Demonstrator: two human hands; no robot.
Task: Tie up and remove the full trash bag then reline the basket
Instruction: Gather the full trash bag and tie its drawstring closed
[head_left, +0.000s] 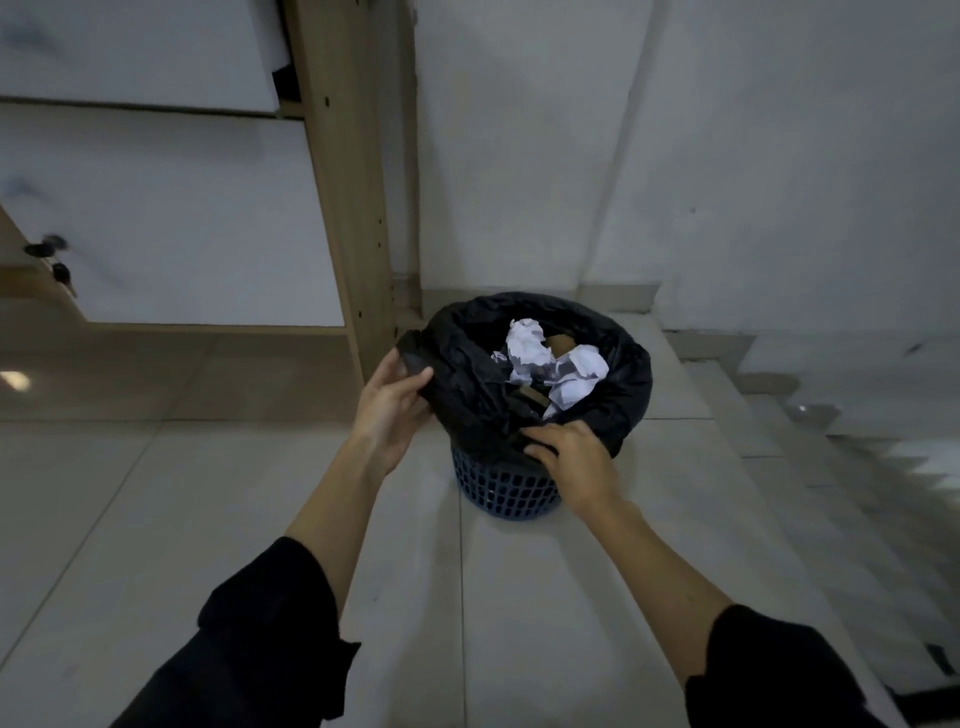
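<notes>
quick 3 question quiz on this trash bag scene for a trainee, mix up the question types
1. True or false: the black plastic trash bag is already tied shut.
2. Multiple choice: what shows inside the bag? A) crumpled white paper B) glass bottles C) food scraps
3. Short answer: where does each hand hold the bag?

Key
1. False. The bag's mouth is open, and it sits in the blue plastic lattice basket on the tiled floor.
2. A
3. The left hand grips the bag's rim at the left side; the right hand grips the near edge, over the basket's front.
</notes>
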